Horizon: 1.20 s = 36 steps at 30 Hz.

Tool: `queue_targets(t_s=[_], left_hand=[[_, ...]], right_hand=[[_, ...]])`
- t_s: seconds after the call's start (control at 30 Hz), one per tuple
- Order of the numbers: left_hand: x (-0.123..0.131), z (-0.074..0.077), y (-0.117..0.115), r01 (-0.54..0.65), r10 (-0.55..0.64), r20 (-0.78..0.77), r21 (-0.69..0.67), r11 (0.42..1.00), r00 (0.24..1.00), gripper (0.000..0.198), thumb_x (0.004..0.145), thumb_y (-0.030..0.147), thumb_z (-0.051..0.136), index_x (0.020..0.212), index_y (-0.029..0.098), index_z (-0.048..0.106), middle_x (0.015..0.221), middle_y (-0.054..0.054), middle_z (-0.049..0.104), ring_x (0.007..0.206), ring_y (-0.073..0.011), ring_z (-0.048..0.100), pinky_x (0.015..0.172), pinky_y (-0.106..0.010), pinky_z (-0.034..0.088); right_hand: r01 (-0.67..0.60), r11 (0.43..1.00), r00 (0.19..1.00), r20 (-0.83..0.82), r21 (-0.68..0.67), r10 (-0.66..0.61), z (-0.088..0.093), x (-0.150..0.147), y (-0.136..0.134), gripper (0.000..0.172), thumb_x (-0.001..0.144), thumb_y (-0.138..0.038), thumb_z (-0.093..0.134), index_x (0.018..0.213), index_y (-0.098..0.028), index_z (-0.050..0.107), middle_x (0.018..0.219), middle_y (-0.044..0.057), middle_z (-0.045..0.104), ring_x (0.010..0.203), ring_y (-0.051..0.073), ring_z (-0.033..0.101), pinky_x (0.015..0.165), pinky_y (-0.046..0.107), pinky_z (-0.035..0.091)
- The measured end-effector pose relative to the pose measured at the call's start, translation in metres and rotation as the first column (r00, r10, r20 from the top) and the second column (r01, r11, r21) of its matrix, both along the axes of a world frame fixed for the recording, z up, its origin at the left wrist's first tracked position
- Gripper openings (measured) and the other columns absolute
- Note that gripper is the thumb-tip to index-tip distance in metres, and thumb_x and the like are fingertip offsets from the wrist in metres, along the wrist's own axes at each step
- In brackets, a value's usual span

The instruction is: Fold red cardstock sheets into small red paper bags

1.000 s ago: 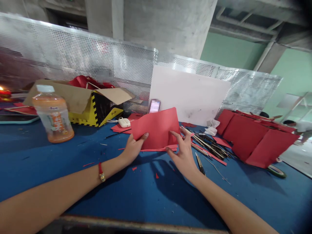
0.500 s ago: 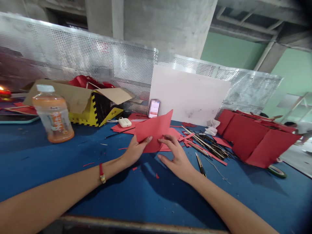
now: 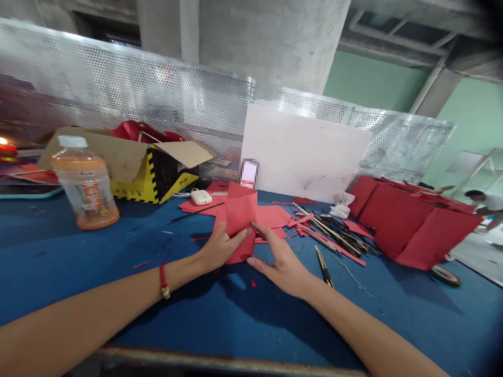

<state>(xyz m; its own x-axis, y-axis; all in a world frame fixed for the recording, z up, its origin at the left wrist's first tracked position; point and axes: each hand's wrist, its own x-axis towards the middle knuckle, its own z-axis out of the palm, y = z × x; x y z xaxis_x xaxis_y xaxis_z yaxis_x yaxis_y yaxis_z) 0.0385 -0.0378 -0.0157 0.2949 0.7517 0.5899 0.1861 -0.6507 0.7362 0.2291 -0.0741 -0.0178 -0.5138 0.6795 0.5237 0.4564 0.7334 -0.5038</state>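
Note:
A sheet of red paper (image 3: 241,205) stands upright in front of me, bent across so that its upper part curves and its lower part hangs below my fingers. My left hand (image 3: 218,251) grips it from the left, thumb across the front and the other fingers hidden behind. At the paper's right edge, my right hand (image 3: 281,262) holds it lightly, the index fingertip near mid-height and the thumb at the lower corner. Behind lie more red paper pieces (image 3: 271,215) on the blue table (image 3: 168,324).
To the left stand a drink bottle (image 3: 86,183) and an open carton (image 3: 135,178). A white earbud case (image 3: 201,197) and a phone (image 3: 249,173) are behind. On the right are thin sticks (image 3: 338,233), a utility knife (image 3: 324,267), red paper bags (image 3: 412,222) and a tape roll (image 3: 446,276).
The red paper has turned and come down slightly, now narrower and bent across. My left thumb has shifted lower on it, and my right hand has moved left and down to its edge.

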Motion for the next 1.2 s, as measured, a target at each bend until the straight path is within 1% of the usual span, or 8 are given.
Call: queue_targets(t_s=[0.2, 0.53, 0.67, 0.8, 0.9, 0.97, 1.1, 1.2], left_hand=[[0.002, -0.001, -0.008, 0.107, -0.109, -0.072, -0.028, 0.994, 0.991, 0.034, 0.093, 0.034, 0.05, 0.123, 0.019, 0.059, 0.123, -0.005, 0.066, 0.115, -0.0246, 0.059, 0.099, -0.036, 0.047], [0.003, 0.005, -0.016, 0.2, -0.22, -0.143, -0.143, 0.969, 0.965, 0.039, 0.091, 0.038, 0.054, 0.127, 0.021, 0.053, 0.13, -0.006, 0.061, 0.125, -0.0284, 0.051, 0.101, -0.041, 0.045], [0.002, 0.005, -0.015, 0.244, -0.266, -0.189, -0.128, 0.961, 0.945, 0.029, 0.089, 0.034, 0.055, 0.115, 0.019, 0.057, 0.116, -0.008, 0.066, 0.11, -0.028, 0.059, 0.093, -0.041, 0.048], [0.005, 0.004, -0.012, 0.255, -0.274, -0.163, -0.126, 0.959, 0.948, 0.034, 0.087, 0.031, 0.06, 0.116, 0.019, 0.049, 0.109, -0.007, 0.062, 0.097, -0.0227, 0.061, 0.086, -0.038, 0.05], [0.007, 0.004, -0.011, 0.296, -0.314, -0.141, -0.138, 0.945, 0.939, 0.032, 0.088, 0.03, 0.06, 0.115, 0.02, 0.047, 0.106, -0.006, 0.059, 0.094, -0.0199, 0.059, 0.084, -0.036, 0.049], [0.007, 0.004, -0.012, 0.313, -0.334, -0.145, -0.147, 0.938, 0.931, 0.034, 0.088, 0.029, 0.059, 0.117, 0.02, 0.046, 0.105, -0.006, 0.058, 0.093, -0.0194, 0.058, 0.083, -0.035, 0.049], [0.006, 0.003, -0.013, 0.279, -0.307, -0.244, -0.142, 0.95, 0.92, 0.042, 0.086, 0.032, 0.062, 0.123, 0.021, 0.046, 0.105, -0.005, 0.057, 0.09, -0.019, 0.057, 0.082, -0.035, 0.049], [0.005, 0.002, -0.012, 0.238, -0.255, -0.316, -0.093, 0.967, 0.914, 0.042, 0.086, 0.034, 0.062, 0.123, 0.021, 0.047, 0.114, -0.007, 0.055, 0.098, -0.0208, 0.056, 0.088, -0.037, 0.047]], right_hand=[[-0.011, 0.997, 0.999, -0.05, -0.076, 0.008, -0.001, -0.003, 0.001, 0.09, 0.082, -0.031, 0.067, 0.151, -0.026, 0.01, 0.15, 0.011, 0.038, 0.133, 0.026, 0.043, 0.106, 0.042, 0.039], [0.023, 0.998, 0.993, 0.118, -0.057, -0.016, -0.004, -0.005, 0.0, 0.114, 0.073, -0.029, 0.074, 0.152, -0.019, -0.008, 0.141, 0.018, 0.046, 0.12, 0.031, 0.052, 0.092, 0.041, 0.046], [0.067, 0.996, 0.993, 0.101, -0.064, -0.061, -0.005, -0.005, 0.0, 0.1, 0.078, -0.017, 0.062, 0.152, -0.018, -0.004, 0.128, 0.017, 0.058, 0.106, 0.028, 0.06, 0.083, 0.037, 0.048], [0.098, 0.994, 0.995, -0.005, -0.056, -0.099, -0.004, -0.004, 0.006, 0.069, 0.079, -0.011, 0.052, 0.144, -0.02, 0.031, 0.113, 0.011, 0.067, 0.09, 0.023, 0.065, 0.077, 0.032, 0.048], [0.195, 0.981, 0.979, -0.061, -0.024, -0.196, -0.003, -0.001, 0.014, 0.033, 0.08, -0.014, 0.05, 0.111, -0.019, 0.06, 0.089, 0.006, 0.071, 0.076, 0.021, 0.064, 0.069, 0.029, 0.047], [0.247, 0.968, 0.961, -0.116, -0.051, -0.252, -0.003, 0.002, 0.02, 0.014, 0.082, -0.02, 0.05, 0.084, -0.019, 0.063, 0.071, 0.004, 0.068, 0.064, 0.019, 0.062, 0.061, 0.027, 0.045], [0.13, 0.917, 0.886, -0.371, -0.377, -0.278, -0.004, 0.005, 0.028, 0.027, 0.081, -0.04, 0.055, 0.063, -0.02, 0.054, 0.043, -0.003, 0.051, 0.035, 0.013, 0.048, 0.04, 0.024, 0.037], [0.088, 0.857, 0.723, -0.56, -0.507, -0.405, -0.001, 0.007, 0.032, 0.029, 0.07, -0.042, 0.063, 0.057, -0.02, 0.05, 0.036, -0.007, 0.043, 0.028, 0.009, 0.038, 0.033, 0.022, 0.029]])
